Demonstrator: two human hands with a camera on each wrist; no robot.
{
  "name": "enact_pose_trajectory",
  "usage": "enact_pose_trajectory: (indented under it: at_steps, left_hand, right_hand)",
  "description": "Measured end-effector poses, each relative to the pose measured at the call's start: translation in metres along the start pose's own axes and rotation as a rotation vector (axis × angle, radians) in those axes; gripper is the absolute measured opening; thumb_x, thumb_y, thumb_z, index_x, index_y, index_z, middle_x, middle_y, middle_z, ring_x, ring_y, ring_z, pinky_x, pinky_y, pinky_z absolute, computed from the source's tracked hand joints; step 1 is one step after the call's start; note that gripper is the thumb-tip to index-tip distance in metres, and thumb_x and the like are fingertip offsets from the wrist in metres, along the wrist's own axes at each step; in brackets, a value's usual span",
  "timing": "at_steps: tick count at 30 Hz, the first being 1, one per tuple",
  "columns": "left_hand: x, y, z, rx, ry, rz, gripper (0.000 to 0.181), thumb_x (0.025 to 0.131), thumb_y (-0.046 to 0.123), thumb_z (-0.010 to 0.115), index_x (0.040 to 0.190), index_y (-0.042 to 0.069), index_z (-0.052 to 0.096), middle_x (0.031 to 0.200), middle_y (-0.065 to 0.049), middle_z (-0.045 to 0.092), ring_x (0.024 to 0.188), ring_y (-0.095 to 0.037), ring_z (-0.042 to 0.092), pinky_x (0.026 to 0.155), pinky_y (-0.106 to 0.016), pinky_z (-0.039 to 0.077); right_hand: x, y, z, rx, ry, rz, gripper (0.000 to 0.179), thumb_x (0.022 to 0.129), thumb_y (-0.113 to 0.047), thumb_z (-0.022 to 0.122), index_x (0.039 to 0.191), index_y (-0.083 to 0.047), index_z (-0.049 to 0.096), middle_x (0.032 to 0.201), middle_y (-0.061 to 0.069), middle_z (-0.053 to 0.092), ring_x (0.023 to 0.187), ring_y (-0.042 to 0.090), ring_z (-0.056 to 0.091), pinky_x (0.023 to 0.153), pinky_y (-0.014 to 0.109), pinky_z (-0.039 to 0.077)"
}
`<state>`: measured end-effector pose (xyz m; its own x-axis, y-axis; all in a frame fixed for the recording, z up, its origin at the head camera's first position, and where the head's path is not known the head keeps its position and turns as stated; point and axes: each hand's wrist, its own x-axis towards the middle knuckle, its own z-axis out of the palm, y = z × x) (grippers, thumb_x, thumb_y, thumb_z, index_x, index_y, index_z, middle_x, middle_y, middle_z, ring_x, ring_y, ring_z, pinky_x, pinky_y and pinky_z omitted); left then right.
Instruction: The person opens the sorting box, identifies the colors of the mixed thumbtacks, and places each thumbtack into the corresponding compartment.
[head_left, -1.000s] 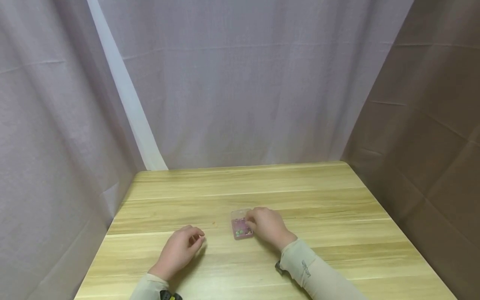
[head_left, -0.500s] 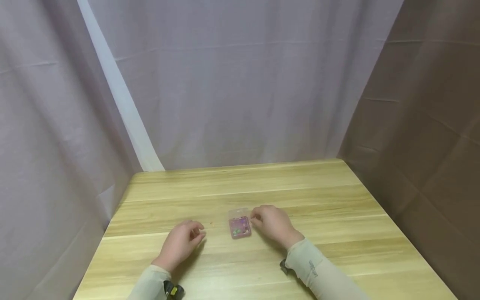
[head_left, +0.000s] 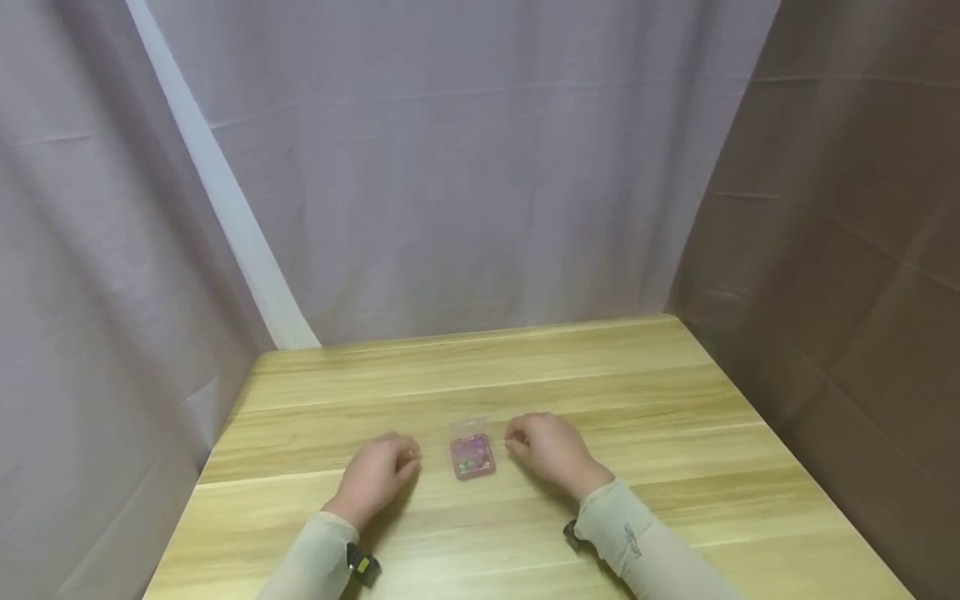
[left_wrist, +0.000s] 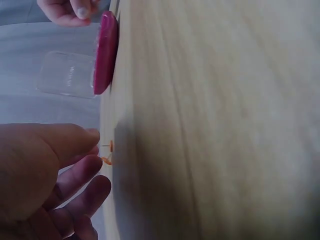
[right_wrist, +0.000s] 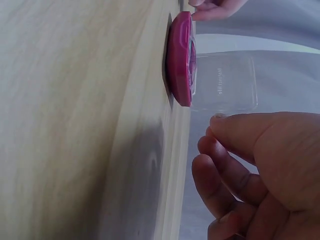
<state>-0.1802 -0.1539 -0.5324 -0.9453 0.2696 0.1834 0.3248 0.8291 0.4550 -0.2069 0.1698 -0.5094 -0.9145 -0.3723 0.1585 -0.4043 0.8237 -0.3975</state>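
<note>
A small pink box (head_left: 473,457) stands on the table with its clear lid (left_wrist: 67,74) raised. Small green and pale pieces show inside it. To its left, my left hand (head_left: 377,475) hovers low with thumb and fingers loosely bent and apart. Just beyond its fingertips, in the left wrist view, an orange thumbtack (left_wrist: 111,146) lies point up. A second small orange piece (left_wrist: 106,160), likely another tack, is right at a fingertip; whether they touch I cannot tell. My right hand (head_left: 553,452) is right of the box, loosely curled, with nothing between its fingers.
The wooden table (head_left: 480,542) has grey curtains (head_left: 465,183) behind and at the left, and a brown curtain (head_left: 840,333) at the right. Black straps circle both wrists.
My right hand has drawn back from over the box to its right side. My left hand has moved toward the box, over the spot with the orange tacks. The head view has shifted slightly.
</note>
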Motion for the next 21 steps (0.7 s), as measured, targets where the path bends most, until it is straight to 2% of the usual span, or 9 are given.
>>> enact_pose_trajectory:
  at_steps: [7, 14, 21]
  left_hand:
    - [0.004, -0.002, 0.002, 0.013, -0.011, -0.030, 0.010, 0.095, 0.017, 0.087, 0.100, 0.020, 0.078, 0.090, 0.010, 0.070, 0.078, -0.005, 0.062, 0.076, -0.033, 0.060]
    - [0.011, 0.001, 0.001, 0.018, -0.024, -0.014, 0.011, 0.094, 0.012, 0.085, 0.096, 0.020, 0.078, 0.094, 0.006, 0.075, 0.086, -0.010, 0.068, 0.082, -0.039, 0.062]
    - [0.016, 0.004, 0.002, 0.041, -0.045, 0.005, 0.009, 0.096, 0.009, 0.083, 0.095, 0.017, 0.080, 0.092, 0.006, 0.075, 0.085, -0.011, 0.068, 0.082, -0.038, 0.063]
  right_hand:
    - [-0.001, 0.003, -0.003, 0.017, -0.001, -0.005, 0.004, 0.100, -0.024, 0.082, 0.103, -0.021, 0.081, 0.096, -0.008, 0.078, 0.089, 0.013, 0.072, 0.086, 0.041, 0.062]
    - [-0.002, 0.005, -0.007, 0.013, 0.007, -0.014, 0.004, 0.100, -0.024, 0.081, 0.102, -0.021, 0.081, 0.093, -0.010, 0.076, 0.085, 0.010, 0.070, 0.081, 0.038, 0.061]
    - [-0.005, 0.003, -0.011, 0.037, 0.007, 0.005, 0.005, 0.099, -0.025, 0.082, 0.102, -0.021, 0.080, 0.091, -0.012, 0.075, 0.083, 0.009, 0.068, 0.080, 0.038, 0.061]
